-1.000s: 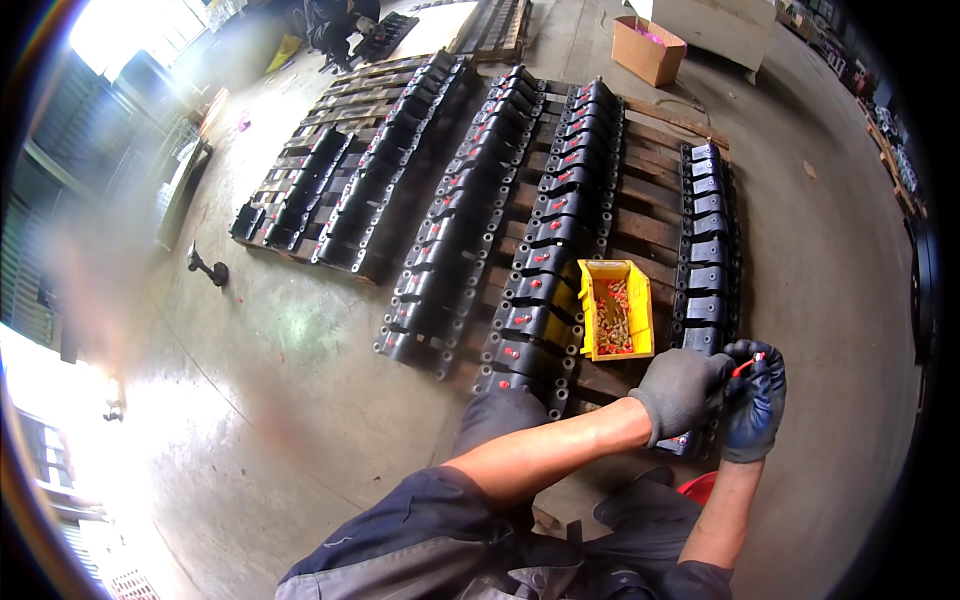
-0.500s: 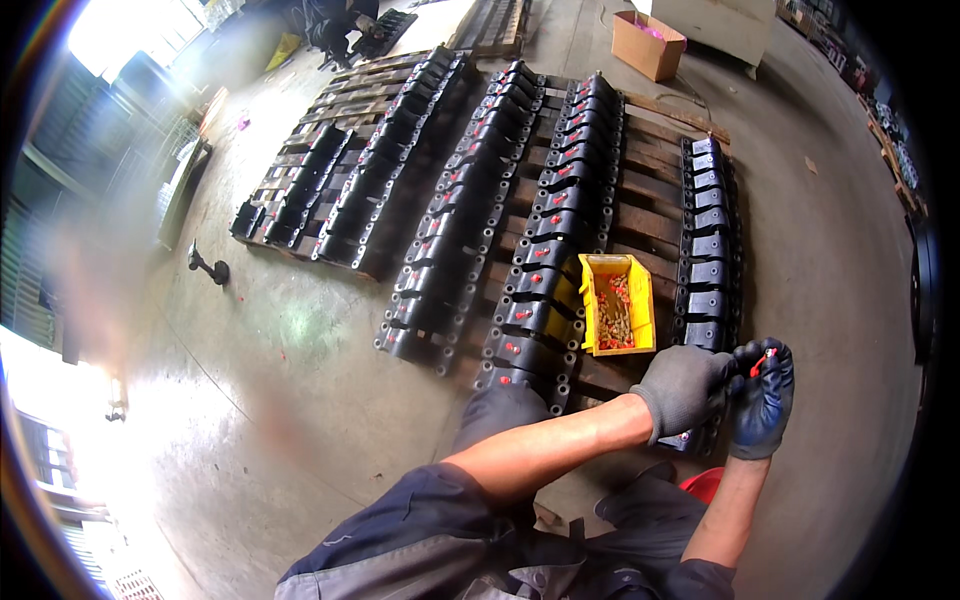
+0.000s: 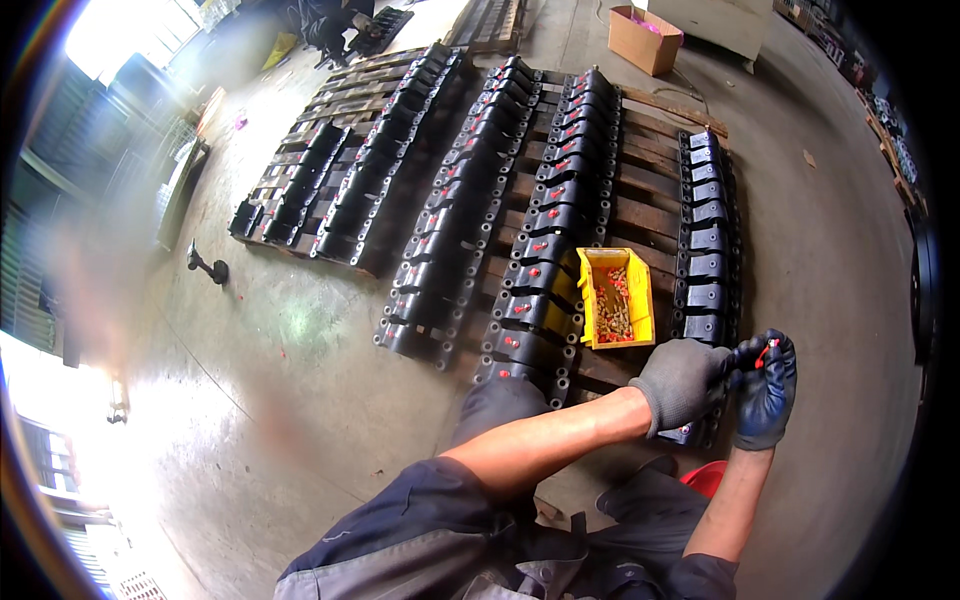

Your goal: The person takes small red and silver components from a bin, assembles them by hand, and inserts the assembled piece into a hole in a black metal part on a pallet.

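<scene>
My right hand, in a dark blue coated glove, is closed with its palm up. A small red-capped fitting shows between its fingertips. My left hand, in a grey knit glove, is closed right beside it with its fingertips reaching the right hand's fingers; what it grips is hidden. Both hands are over the near end of the rightmost row of black metal covers. Just beyond my left hand, a yellow bin holds loose red and brass-coloured small fittings.
More rows of black covers, several with red fittings, lie on wooden pallets. A black hand tool stands on the floor at left. A cardboard box is at the far right. Part of something red shows by my legs.
The view has shifted slightly. Both hands stay together in nearly the same place, and the red-capped fitting has turned a little in the right fingers.
</scene>
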The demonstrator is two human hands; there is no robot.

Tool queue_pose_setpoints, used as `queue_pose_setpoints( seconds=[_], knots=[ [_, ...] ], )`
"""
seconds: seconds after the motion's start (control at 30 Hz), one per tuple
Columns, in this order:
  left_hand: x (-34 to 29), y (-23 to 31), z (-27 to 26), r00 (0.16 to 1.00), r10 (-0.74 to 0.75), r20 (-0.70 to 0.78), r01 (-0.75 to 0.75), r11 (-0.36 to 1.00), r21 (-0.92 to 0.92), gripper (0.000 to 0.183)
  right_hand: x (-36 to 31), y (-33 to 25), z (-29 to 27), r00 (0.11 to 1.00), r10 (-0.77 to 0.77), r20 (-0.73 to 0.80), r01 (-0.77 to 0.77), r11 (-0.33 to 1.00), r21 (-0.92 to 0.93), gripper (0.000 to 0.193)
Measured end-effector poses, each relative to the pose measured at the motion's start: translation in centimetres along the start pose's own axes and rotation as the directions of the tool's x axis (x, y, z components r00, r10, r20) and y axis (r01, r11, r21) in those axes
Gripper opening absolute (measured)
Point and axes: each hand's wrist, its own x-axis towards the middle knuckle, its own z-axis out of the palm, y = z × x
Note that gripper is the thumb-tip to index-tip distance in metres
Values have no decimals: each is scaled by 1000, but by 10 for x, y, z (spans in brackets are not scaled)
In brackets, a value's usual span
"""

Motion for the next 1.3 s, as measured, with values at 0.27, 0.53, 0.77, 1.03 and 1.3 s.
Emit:
queue_pose_setpoints(
  seconds=[0.27, 0.53, 0.77, 1.03, 1.3],
  knots=[
    [1, -3, 4, 1000, -3, -1, 3, 1000, -8, 17, 1, 1, -6, 1000, 6, -9, -6, 1000, 9, 21],
    [-3, -3, 1, 998, -44, 48, 45, 999, -28, 17, 1, 4, -8, 1000, -5, -25, 5, 1000, 3, 20],
    [-4, -7, 12, 998, 28, 57, -23, 995, -95, 17, 14, 12, -31, 985, -37, -170, 5, 983, -185, 17],
    [-33, 23, 46, 904, 159, 396, -119, 985, -124, 11, 23, 43, -105, 957, 95, -273, -232, 816, -530, 19],
    [-35, 25, 40, 902, 148, 405, -66, 975, -211, 16, 47, 120, -190, 922, 151, -356, -377, 146, -915, 15]
  ],
)
